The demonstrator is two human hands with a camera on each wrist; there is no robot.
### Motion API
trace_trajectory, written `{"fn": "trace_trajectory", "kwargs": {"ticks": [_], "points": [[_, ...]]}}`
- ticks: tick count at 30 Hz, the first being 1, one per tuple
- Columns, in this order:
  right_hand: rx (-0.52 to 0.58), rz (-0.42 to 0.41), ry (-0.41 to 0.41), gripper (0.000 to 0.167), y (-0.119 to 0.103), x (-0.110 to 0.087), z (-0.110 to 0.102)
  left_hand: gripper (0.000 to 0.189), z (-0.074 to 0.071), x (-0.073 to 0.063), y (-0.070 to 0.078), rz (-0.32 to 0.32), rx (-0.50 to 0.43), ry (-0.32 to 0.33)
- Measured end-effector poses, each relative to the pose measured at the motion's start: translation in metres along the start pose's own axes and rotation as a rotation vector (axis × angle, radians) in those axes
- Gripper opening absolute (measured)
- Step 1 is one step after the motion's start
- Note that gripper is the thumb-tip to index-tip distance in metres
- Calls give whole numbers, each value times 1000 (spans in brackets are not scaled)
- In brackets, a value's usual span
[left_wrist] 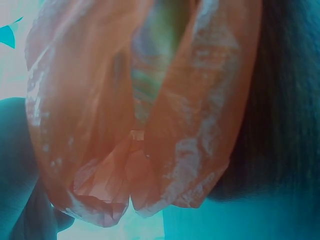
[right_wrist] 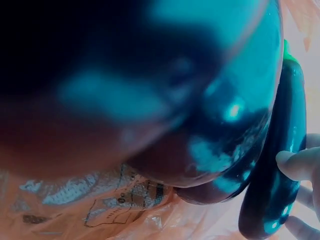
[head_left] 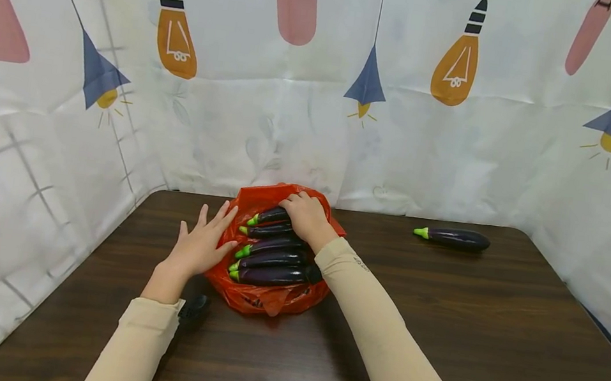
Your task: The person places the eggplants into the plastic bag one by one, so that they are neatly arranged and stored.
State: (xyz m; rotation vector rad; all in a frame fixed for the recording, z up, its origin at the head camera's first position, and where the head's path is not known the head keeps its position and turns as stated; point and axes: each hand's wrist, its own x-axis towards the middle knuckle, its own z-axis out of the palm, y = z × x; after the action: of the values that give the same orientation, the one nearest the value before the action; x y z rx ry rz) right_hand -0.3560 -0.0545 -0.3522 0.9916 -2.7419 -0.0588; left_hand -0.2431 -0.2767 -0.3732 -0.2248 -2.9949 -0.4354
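Observation:
A red plastic bag (head_left: 245, 298) lies wide open at the table's far middle. Inside it, several purple eggplants (head_left: 273, 258) lie side by side, green stem ends to the left. My right hand (head_left: 308, 216) reaches in from the right and holds the farthest eggplant (head_left: 273, 216). The right wrist view shows thumb and fingers on either side of that eggplant (right_wrist: 280, 150), with other eggplants (right_wrist: 225, 130) close to the camera. With fingers spread, my left hand (head_left: 202, 244) touches the bag's left rim. Up close in the left wrist view, the bag (left_wrist: 200, 125) hides most of that hand.
One more eggplant (head_left: 455, 238) lies alone near the far right of the dark wooden table (head_left: 465, 340). A white patterned curtain (head_left: 313, 133) stands behind the table and along its sides. Under the left wrist is a small dark object (head_left: 194, 308).

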Motion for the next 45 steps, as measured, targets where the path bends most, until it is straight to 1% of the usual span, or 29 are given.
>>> {"fn": "trace_trajectory", "kwargs": {"ticks": [6, 12, 22, 26, 29, 37, 45], "points": [[37, 6, -26, 39, -1, 1, 2, 79, -1, -2, 0, -1, -6, 2], [99, -8, -9, 35, -2, -2, 3, 78, -2, -2, 1, 0, -4, 2], [121, -40, -16, 32, 2, -2, 5, 78, -3, -3, 3, 4, -12, -1], [136, -40, -40, 33, 5, -3, 4, 79, -3, -3, 3, 3, -14, 0], [160, -35, -48, 35, 7, -3, 2, 79, -4, -3, 2, 1, -18, 1], [226, -44, -5, 37, 13, -6, -7, 79, -4, -2, 2, -1, -24, -2], [258, -38, -34, 40, 17, -13, -20, 79, -3, -2, 3, 5, -17, -1]]}}
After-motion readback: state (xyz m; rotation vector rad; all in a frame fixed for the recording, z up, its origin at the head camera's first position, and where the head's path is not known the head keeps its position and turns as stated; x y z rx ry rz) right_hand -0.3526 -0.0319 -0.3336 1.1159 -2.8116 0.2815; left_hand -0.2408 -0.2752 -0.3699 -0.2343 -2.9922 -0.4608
